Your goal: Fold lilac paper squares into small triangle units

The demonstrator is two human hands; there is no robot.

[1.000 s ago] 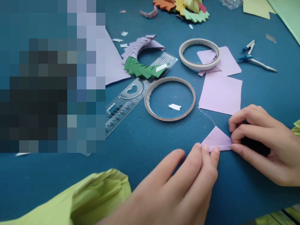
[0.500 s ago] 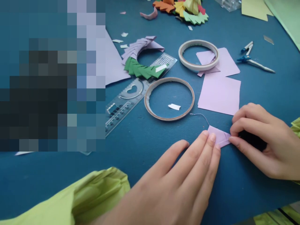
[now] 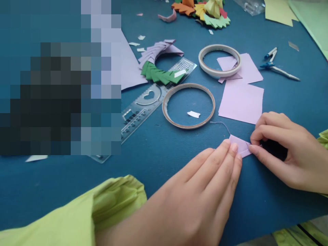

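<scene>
A small folded lilac paper piece (image 3: 242,147) lies flat on the blue table (image 3: 166,153) near the front. My left hand (image 3: 202,194) rests on the table with its fingers stretched out, the fingertips pressing the piece's left end. My right hand (image 3: 287,153) is curled, its fingertips pinching and pressing the piece's right end. A thin thread (image 3: 221,123) curls off the paper toward the tape ring. Both sleeves are lime green.
Lilac paper squares (image 3: 241,102) lie just behind my hands. Two tape rings (image 3: 189,106) (image 3: 219,60), a clear stencil ruler (image 3: 143,106), a lilac-and-green folded paper wreath (image 3: 160,65), a blue compass (image 3: 275,65) and coloured paper pieces (image 3: 205,12) lie farther back. The left is blurred out.
The lilac piece went from an upright triangle to a flatter, narrower folded shape. My left fingertips slid up over its left end; my right fingers stayed on its right end.
</scene>
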